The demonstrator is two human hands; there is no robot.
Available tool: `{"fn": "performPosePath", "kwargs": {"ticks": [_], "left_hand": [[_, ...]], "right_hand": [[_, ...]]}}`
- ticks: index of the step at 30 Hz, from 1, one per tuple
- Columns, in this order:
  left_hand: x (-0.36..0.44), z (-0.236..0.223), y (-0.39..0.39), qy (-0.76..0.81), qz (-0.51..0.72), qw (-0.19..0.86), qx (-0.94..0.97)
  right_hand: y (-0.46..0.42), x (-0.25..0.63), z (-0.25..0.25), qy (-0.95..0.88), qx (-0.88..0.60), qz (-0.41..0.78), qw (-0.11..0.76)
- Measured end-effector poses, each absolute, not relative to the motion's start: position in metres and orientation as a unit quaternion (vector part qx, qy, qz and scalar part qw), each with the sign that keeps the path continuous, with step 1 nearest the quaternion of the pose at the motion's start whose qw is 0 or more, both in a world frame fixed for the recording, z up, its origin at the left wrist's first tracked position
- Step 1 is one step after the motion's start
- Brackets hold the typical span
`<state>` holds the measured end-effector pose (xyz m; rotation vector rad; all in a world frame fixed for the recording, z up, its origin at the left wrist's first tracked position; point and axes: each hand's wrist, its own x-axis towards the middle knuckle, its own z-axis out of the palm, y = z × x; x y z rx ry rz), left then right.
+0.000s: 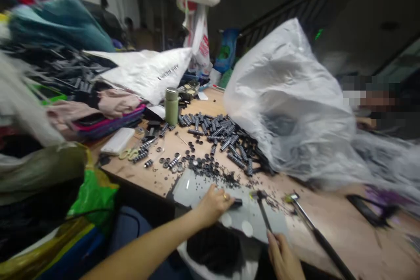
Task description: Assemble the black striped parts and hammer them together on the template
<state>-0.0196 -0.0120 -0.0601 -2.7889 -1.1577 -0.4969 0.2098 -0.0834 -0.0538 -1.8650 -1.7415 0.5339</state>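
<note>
My left hand (212, 206), with a ring on one finger, is closed on a short black cylindrical part (236, 203) over a grey plate (188, 189) at the table's front edge. In my right hand (285, 257) is the handle of a small hammer (263, 215), its head above the plate's right side. Small black bits (231, 179) and black discs (206, 167) lie scattered just beyond the plate. Farther back is a pile of ribbed black cylinders (226, 129). The picture is somewhat blurred.
A second hammer (310, 218) lies at right. Below the edge stands a white bucket (193, 267) with black contents. A big clear plastic bag (292, 78) bulges at back right. A green flask (171, 107), scissors (128, 153) and a white box (118, 141) stand left.
</note>
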Motion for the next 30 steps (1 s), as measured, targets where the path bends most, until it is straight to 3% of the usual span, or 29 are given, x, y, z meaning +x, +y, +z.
{"fn": "performPosePath", "kwargs": {"ticks": [4, 7, 13, 20, 23, 28, 30], "left_hand": [[-0.019, -0.06, -0.003, -0.369, -0.157, 0.019, -0.916], [-0.019, -0.059, -0.001, -0.371, -0.16, 0.012, -0.915], [0.0, -0.061, -0.018, -0.41, -0.14, 0.029, -0.901], [0.033, -0.071, -0.032, -0.468, -0.146, -0.009, -0.871], [0.031, -0.075, -0.032, -0.457, -0.153, -0.032, -0.876], [0.026, -0.084, -0.032, -0.443, -0.154, -0.03, -0.883], [0.025, -0.085, -0.028, -0.436, -0.165, -0.036, -0.884]], "right_hand": [[-0.091, 0.196, -0.028, -0.627, -0.717, 0.226, 0.204], [-0.096, 0.188, -0.025, -0.613, -0.736, 0.174, 0.227], [-0.104, 0.181, -0.034, -0.649, -0.738, 0.143, 0.116], [-0.098, 0.16, 0.027, -0.66, -0.682, 0.162, 0.271], [-0.101, 0.146, 0.026, -0.679, -0.655, 0.167, 0.287], [-0.102, 0.127, -0.012, -0.733, -0.661, 0.144, 0.079], [-0.101, 0.13, -0.019, -0.729, -0.664, 0.158, 0.053]]}}
